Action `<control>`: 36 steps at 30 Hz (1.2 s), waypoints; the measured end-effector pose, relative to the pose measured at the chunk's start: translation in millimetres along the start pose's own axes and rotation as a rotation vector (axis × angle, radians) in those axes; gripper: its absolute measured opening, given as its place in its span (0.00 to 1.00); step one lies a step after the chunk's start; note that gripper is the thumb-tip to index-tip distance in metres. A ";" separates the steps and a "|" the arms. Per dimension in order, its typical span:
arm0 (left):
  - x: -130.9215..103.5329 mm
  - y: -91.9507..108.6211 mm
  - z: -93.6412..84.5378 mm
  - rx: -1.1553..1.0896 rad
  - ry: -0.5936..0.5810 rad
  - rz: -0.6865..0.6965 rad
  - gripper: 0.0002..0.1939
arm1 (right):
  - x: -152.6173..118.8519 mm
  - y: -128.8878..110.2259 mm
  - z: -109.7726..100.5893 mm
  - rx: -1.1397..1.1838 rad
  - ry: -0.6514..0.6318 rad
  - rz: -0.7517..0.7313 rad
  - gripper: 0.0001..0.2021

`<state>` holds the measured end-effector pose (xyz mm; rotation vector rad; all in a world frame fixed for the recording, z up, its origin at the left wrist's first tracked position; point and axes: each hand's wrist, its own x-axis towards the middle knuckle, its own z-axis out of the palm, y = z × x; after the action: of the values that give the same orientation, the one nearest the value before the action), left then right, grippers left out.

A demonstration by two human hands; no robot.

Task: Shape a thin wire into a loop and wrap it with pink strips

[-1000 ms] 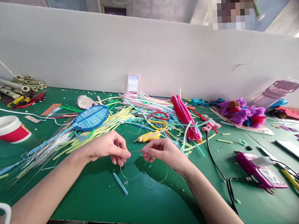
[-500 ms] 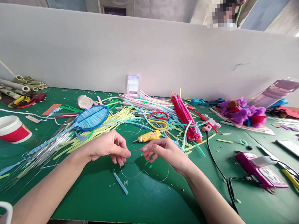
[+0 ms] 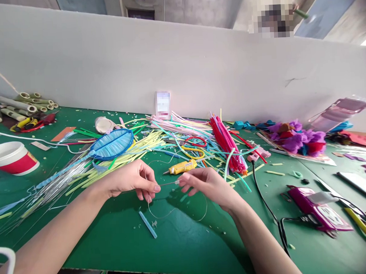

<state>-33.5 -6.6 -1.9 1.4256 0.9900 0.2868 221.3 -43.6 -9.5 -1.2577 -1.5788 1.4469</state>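
Thin wire (image 3: 165, 217) runs between my two hands and loops below them over the green table. My left hand (image 3: 139, 181) pinches it between thumb and fingertips. To the right, the thumb and forefinger of my right hand (image 3: 200, 182) close on the wire's other part, with a tiny pale bit at the fingertips. A yellow glue gun (image 3: 183, 167) lies just behind the hands. Nearer the table's front edge rests a short blue stick (image 3: 147, 224). The blue leaf-shaped piece (image 3: 115, 144) with a wrapped stem is behind my left hand.
Coloured pipe cleaners (image 3: 225, 143) spread across the back of the green table (image 3: 176, 254). A paper cup (image 3: 15, 158) stands left. At right are a purple power strip (image 3: 319, 209) and black cables. A phone (image 3: 163, 103) leans on the partition; beyond it is a person (image 3: 273, 20).
My right hand has shifted slightly right, away from my left hand, which has stayed almost still. The person beyond the partition has moved.
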 end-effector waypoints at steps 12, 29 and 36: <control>2.1 1.1 1.6 0.041 0.037 -0.014 0.14 | -8.8 -0.4 15.1 -1.109 0.365 -0.641 0.05; 3.3 1.2 1.2 0.017 0.051 -0.009 0.13 | -10.7 -1.8 15.4 -0.888 0.440 -0.518 0.15; 0.2 5.5 0.5 -0.041 0.086 0.013 0.14 | -6.8 -3.8 0.2 -0.456 0.317 -0.213 0.13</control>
<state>-30.9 -5.8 3.0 1.3927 1.0400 0.3785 222.5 -49.7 -4.9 -1.4324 -1.8071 0.7326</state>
